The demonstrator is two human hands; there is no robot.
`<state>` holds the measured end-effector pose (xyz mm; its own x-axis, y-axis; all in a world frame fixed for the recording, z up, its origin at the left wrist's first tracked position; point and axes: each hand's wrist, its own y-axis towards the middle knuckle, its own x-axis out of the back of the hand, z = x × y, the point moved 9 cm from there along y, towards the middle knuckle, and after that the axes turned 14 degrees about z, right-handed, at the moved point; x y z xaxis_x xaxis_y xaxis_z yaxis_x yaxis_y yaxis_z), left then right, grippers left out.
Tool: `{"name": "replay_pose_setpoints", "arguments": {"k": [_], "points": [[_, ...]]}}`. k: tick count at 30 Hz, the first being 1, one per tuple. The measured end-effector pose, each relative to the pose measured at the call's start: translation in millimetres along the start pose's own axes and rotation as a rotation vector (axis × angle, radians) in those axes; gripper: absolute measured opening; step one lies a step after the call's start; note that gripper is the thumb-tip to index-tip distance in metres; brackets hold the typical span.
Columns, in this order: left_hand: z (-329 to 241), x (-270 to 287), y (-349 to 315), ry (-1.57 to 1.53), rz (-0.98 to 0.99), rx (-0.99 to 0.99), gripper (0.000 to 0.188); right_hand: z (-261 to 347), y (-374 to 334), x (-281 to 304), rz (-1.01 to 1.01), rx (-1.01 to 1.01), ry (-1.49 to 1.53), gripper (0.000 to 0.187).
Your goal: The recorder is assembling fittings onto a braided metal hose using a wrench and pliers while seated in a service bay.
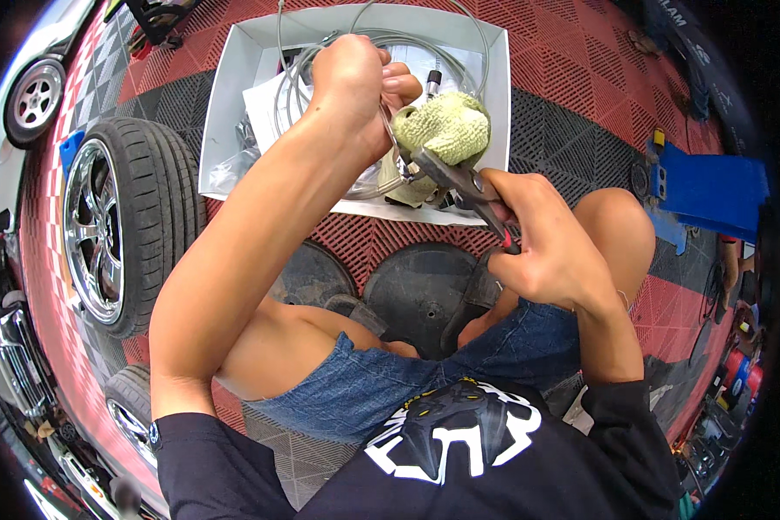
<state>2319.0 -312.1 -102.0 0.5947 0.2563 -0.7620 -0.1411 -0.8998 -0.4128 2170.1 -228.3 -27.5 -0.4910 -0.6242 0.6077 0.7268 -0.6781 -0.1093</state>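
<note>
My right hand [550, 238] is closed around the handles of dark pliers [461, 184] with a red patch near the grip. The jaws reach up and left to a metal fitting [396, 180], beside a crumpled pale-green cloth [446, 128]. Over the box, my left hand [355, 82] is curled shut. A thin greyish strand runs down from its fingers toward the fitting; what the fist grips is mostly hidden. Coiled grey cable [481, 48] loops behind it. A black-and-silver cylindrical piece [433, 84] stands just above the cloth.
The white open box [218, 113] holds papers, plastic bags and the coils. A chrome wheel with tyre [152, 221] stands to its left, another wheel [134, 412] nearer me. Blue metal equipment [711, 186] is at right. Red and grey grid tiles [572, 65] form the floor.
</note>
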Motion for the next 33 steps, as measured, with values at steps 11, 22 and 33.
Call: {"name": "replay_pose_setpoints", "arguments": {"k": [11, 22, 33], "points": [[11, -4, -1, 0.033, -0.017, 0.051, 0.03, -5, 2, -3, 0.108, -0.086, 0.001, 0.032], [0, -9, -13, 0.115, -0.075, -0.008, 0.028, 5, 2, -2, 0.063, -0.082, -0.027, 0.029], [-74, -39, -44, 0.102, 0.177, -0.731, 0.027, -12, 2, -5, 0.107, -0.273, 0.133, 0.033]]}}
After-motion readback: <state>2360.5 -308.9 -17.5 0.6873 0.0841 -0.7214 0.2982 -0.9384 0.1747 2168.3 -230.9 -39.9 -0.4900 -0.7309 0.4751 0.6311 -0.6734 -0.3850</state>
